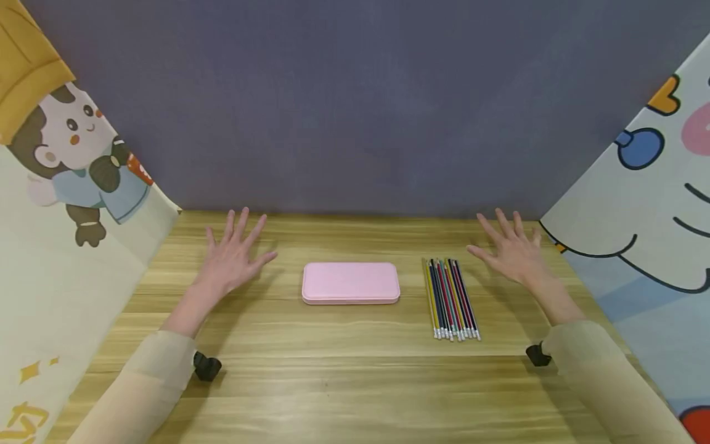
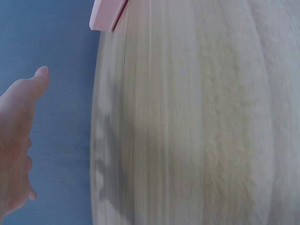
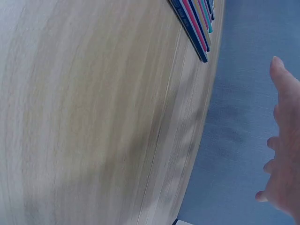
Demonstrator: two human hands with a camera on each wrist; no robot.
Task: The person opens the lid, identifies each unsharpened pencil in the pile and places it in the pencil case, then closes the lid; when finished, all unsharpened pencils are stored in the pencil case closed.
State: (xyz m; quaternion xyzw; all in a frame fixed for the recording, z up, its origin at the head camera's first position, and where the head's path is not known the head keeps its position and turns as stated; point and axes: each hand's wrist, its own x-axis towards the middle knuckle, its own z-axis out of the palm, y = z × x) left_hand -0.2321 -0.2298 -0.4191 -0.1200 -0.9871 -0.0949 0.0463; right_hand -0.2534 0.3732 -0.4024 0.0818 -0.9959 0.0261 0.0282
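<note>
A closed pink pencil case (image 1: pixel 350 282) lies flat near the middle of the wooden table, and its corner shows at the top of the left wrist view. To its right, several pencils (image 1: pixel 450 299) of mixed colours lie side by side, their white-tipped ends toward the person. My left hand (image 1: pixel 228 259) hovers over the table left of the case, fingers spread and holding nothing. On the other side my right hand (image 1: pixel 513 253) is spread the same way, just right of the pencils, also holding nothing. Both hands cast shadows on the wood.
A dark grey-blue panel (image 1: pixel 360 111) rises behind the table's far edge. Light side walls with cartoon prints stand at left (image 1: pixel 83 259) and right (image 1: pixel 621 209). Bare wood of the table (image 1: pixel 355 382) stretches in front of the case. Each wrist wears a small black device.
</note>
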